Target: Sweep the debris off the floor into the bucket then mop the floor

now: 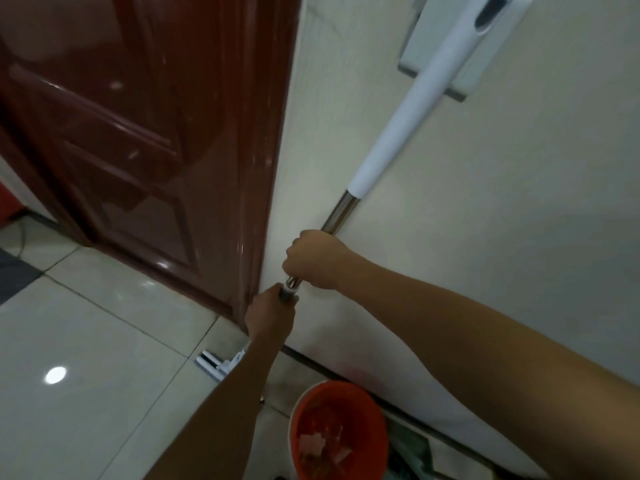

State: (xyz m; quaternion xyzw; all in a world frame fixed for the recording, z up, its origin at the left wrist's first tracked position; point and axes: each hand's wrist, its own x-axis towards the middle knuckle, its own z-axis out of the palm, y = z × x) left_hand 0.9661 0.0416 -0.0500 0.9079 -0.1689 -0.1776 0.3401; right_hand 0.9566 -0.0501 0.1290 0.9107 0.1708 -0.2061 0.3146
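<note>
Long steel mop pole with white plastic grip (388,133) leans against the cream plaster wall (502,202), right of the glossy red-brown panelled door (138,133); round orange plastic bucket (377,424), debris inside, on pale glossy floor tiles (86,375) beside the wall's foot.

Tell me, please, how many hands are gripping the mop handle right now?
2. The right hand grips the metal shaft of the mop handle higher up, near the wall; the left hand grips it just below, above the mop head.

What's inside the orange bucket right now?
The orange bucket holds scraps of pinkish and brownish debris at the bottom. Its lowest part runs off the frame's edge, so the rest is unseen.
</note>
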